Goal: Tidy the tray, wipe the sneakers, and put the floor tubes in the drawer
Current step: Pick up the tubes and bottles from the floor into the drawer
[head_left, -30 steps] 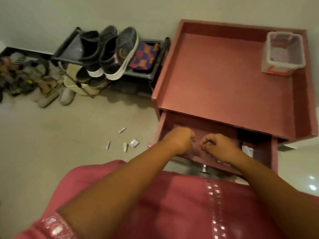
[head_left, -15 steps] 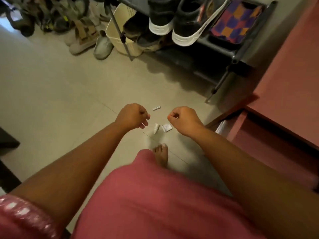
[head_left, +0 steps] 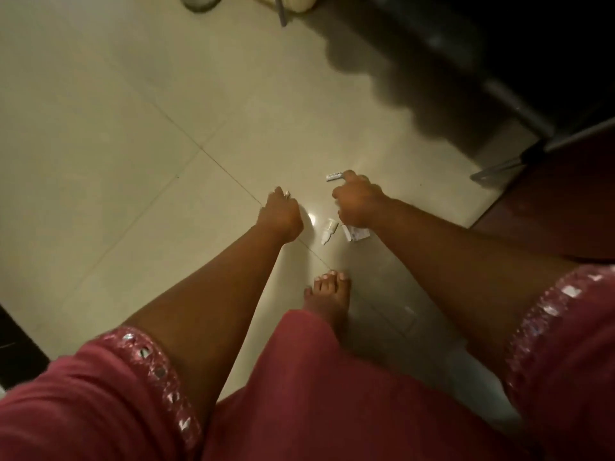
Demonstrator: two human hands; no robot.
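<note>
I am bent over the beige tiled floor. A white printed tube (head_left: 333, 177) lies there, and my right hand (head_left: 357, 202) touches its right end with the index fingertip while the other fingers stay curled. My left hand (head_left: 281, 214) is curled down on the floor to the left, with a small white tube end (head_left: 287, 194) showing at its fingertips. Between the hands lie a small white dropper bottle (head_left: 327, 231) and a flat white packet (head_left: 357, 233), partly under my right wrist. The drawer and the sneakers are out of view.
My bare foot (head_left: 327, 294) stands just behind the loose items. The dark shoe rack's legs (head_left: 519, 111) and its shadow fill the upper right. The reddish cabinet side (head_left: 565, 201) borders the right. A cream basket's bottom (head_left: 299, 1) shows at the top edge.
My view has dropped from the open drawer to the floor. Both hands have gone down to floor level; the right now touches the far tube and the left covers the spot of the left one.
</note>
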